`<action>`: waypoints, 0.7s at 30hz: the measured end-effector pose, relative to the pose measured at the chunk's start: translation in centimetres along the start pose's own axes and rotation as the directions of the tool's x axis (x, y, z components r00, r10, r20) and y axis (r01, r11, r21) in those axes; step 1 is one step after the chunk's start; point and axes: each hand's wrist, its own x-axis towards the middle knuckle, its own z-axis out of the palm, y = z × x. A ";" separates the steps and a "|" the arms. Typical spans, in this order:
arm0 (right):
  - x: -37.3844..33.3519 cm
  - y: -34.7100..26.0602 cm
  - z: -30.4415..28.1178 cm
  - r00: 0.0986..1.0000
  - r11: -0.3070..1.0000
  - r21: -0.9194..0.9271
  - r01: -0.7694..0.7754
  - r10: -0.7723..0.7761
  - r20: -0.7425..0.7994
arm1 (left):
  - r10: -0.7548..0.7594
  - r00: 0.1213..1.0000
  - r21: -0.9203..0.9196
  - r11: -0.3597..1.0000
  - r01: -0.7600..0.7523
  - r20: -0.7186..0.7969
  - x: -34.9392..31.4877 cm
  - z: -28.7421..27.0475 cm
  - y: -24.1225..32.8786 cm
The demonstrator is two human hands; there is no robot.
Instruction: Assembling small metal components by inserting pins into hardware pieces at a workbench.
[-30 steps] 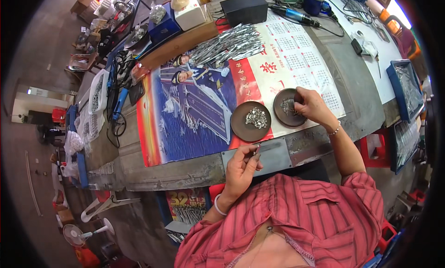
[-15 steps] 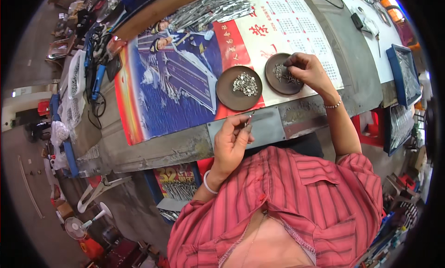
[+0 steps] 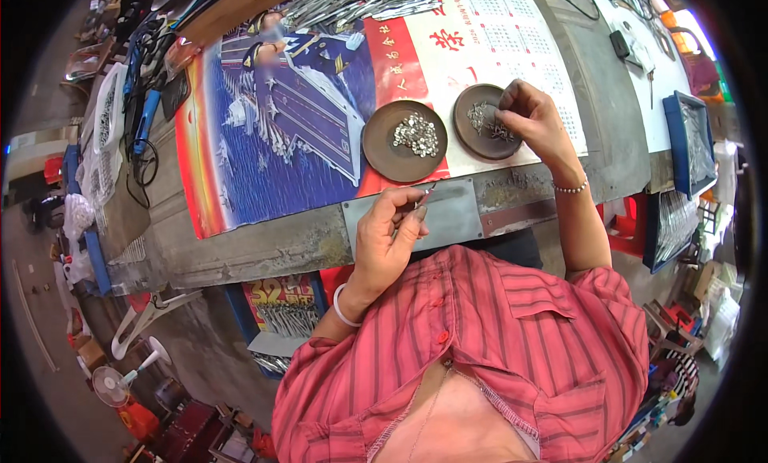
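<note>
My left hand (image 3: pixel 387 237) is closed at the near edge of the bench, just below the left dish. Between its thumb and forefinger it pinches a small slender metal piece (image 3: pixel 429 194), tip pointing up. Over the right rim of a brown round dish (image 3: pixel 470 144) is my right hand (image 3: pixel 534 120), fingers pinched; whatever they hold is too small to make out. Tiny dark metal pins (image 3: pixel 500 132) lie in that dish. Beside it, to the left, another brown dish (image 3: pixel 384 164) holds a heap of small shiny silver parts (image 3: pixel 418 135).
Under the dishes lies a printed calendar poster (image 3: pixel 288 183). A pile of slender metal pieces (image 3: pixel 368 3) sits at its far edge. Cabled blue-handled tools (image 3: pixel 147 115) and a white basket (image 3: pixel 110 115) are at left. A blue tray (image 3: pixel 690 139) stands at right.
The whole view has shifted, so the bench appears farther left and slightly higher. My right fingertips have edged rightward over their dish. My left hand keeps its pinch.
</note>
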 end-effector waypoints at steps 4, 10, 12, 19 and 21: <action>-1.5 -3.0 1.4 0.994 0.969 0.230 -0.092 0.075 0.080 | -0.006 0.999 -0.006 1.000 0.007 0.036 0.1 -0.2 0.0; -4.4 -6.1 5.9 0.893 0.790 0.548 -0.276 0.000 0.449 | 0.145 0.982 0.101 0.982 -0.157 0.123 0.4 -0.2 1.1; -4.7 -6.0 6.9 0.860 0.725 0.614 -0.312 -0.059 0.507 | 0.060 0.994 0.033 0.997 -0.064 0.091 0.4 0.0 2.2; -5.4 -7.1 7.9 0.780 0.605 0.647 -0.464 -0.068 0.622 | 0.359 0.909 0.126 0.913 -0.389 0.211 0.7 -1.1 2.9; -5.5 -7.2 8.1 0.776 0.601 0.643 -0.474 -0.060 0.628 | 0.351 0.906 0.128 0.913 -0.387 0.237 0.5 -1.3 2.9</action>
